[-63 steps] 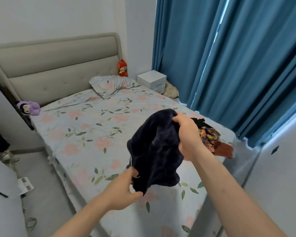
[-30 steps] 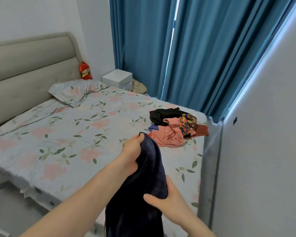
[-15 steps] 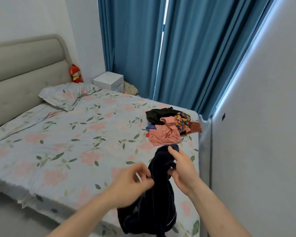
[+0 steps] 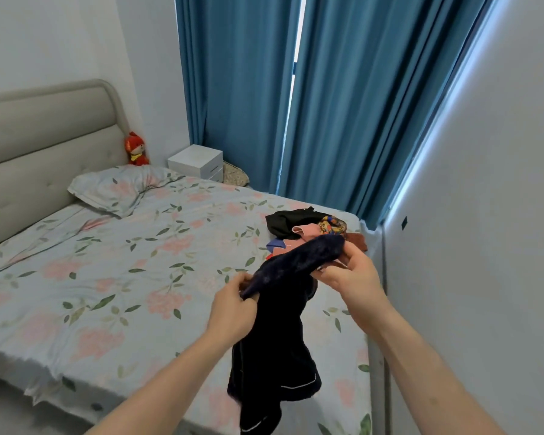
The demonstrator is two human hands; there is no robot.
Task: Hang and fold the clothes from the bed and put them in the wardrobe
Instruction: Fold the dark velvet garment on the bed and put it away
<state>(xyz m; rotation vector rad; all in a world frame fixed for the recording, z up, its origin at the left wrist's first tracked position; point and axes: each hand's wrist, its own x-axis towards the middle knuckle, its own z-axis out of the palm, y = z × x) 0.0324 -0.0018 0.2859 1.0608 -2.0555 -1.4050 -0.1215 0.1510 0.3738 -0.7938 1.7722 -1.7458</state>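
A dark navy fleece garment (image 4: 280, 340) with thin white piping hangs in the air over the near right corner of the bed (image 4: 107, 277). My left hand (image 4: 233, 309) grips its upper edge on the left. My right hand (image 4: 352, 277) grips the same edge farther right, so that edge is stretched between them. Beyond my hands, a small pile of clothes (image 4: 302, 227) lies on the bed: a black piece, a pink piece and a multicoloured one. The garment hides part of that pile.
A floral pillow (image 4: 120, 189) lies at the padded headboard (image 4: 44, 136), with a red plush toy (image 4: 135, 149) beside it. A white nightstand (image 4: 198, 161) stands at the blue curtains (image 4: 327, 105). A white wall (image 4: 484, 246) runs close along my right.
My hands have moved apart along the garment's top edge and lifted it, the right hand rising toward the pile. The camera has tilted slightly down and left.
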